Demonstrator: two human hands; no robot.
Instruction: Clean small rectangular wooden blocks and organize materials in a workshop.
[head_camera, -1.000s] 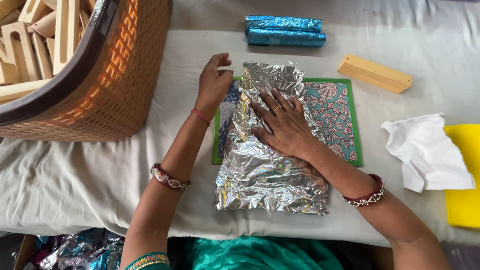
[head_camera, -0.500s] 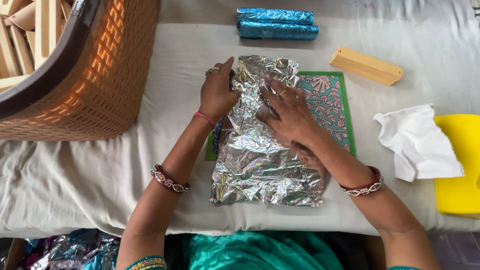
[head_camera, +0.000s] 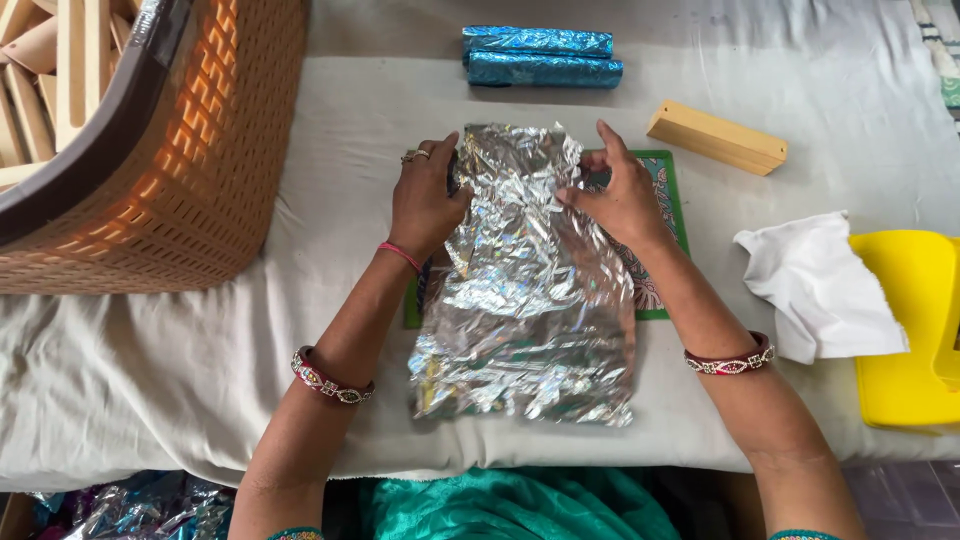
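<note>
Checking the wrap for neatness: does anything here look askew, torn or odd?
The crinkled silver foil sheet lies off-centre over the green patterned flat board, whose right edge shows uncovered. The foil is heavily wrinkled, with no tear visible. The left hand and right hand pinch its upper edges. Nothing spilled.

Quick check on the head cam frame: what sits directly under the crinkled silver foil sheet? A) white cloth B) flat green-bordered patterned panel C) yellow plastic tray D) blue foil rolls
B: the green-bordered patterned panel shows from under the silver foil sheet at its right and left edges, while the left hand and right hand grip the foil's far corners.
</note>
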